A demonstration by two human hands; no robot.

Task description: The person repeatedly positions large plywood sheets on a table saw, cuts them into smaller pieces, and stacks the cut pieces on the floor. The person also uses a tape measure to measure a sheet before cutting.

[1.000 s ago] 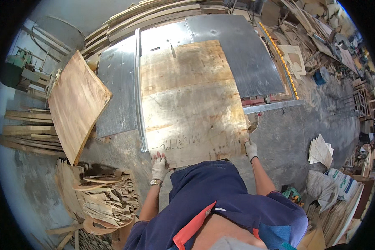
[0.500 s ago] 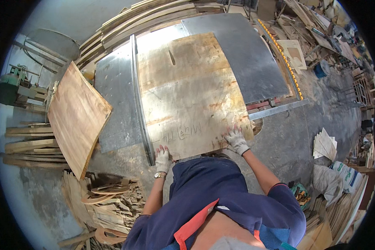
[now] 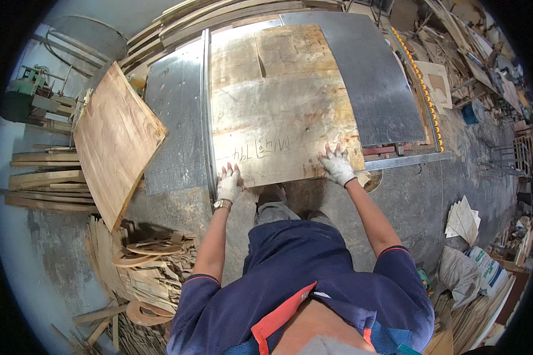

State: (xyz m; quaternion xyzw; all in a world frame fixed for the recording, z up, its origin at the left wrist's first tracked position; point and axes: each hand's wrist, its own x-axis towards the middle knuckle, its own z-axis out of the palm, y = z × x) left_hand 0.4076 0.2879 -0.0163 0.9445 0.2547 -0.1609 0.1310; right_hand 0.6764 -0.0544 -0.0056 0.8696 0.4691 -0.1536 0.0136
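White-gloved, the left hand (image 3: 229, 183) and right hand (image 3: 337, 167) press with fingers spread, pinching nothing visible, at the near corners of the panel (image 3: 284, 106). It already seems laid flat from the bench's (image 3: 379, 77) near edge toward its far edge, beside the rail (image 3: 206, 106); the hands are not yet off. Planks (image 3: 219, 23) lie past the far edge.
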